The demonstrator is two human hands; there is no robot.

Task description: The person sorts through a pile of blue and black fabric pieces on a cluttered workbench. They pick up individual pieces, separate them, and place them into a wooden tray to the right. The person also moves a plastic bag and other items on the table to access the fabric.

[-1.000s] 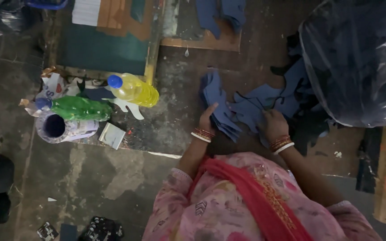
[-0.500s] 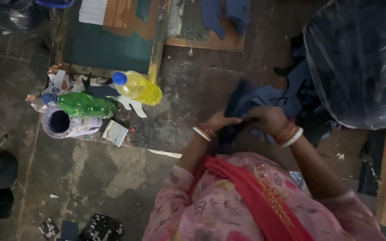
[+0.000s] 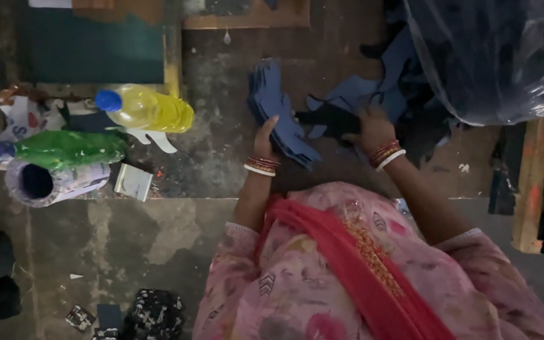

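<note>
The stack of blue cut pieces (image 3: 279, 113) now stands gathered in the left hand (image 3: 264, 140), lifted clear of the loose heap; half a second ago both hands met over the pile, and a second ago the pieces lay spread flat on the floor. So the loose pieces have been collected into one bundle. The stack looks like thin, flat, dark blue shapes, cut alike and layered edge to edge, fanning a little at the lower end. The left hand's grip is closed around the stack's lower part, thumb across the front. The right hand (image 3: 373, 129) lies just beside it on the remaining blue scraps (image 3: 347, 104), fingers pressed down on a dark piece; whether it pinches one I cannot tell. Behind the scraps sits a big clear plastic bag (image 3: 492, 56) of dark material. Well to the left on the floor (image 3: 221, 157) lie a yellow bottle (image 3: 149, 108), a green bottle (image 3: 64, 148) and a tape roll (image 3: 42, 182).
</note>
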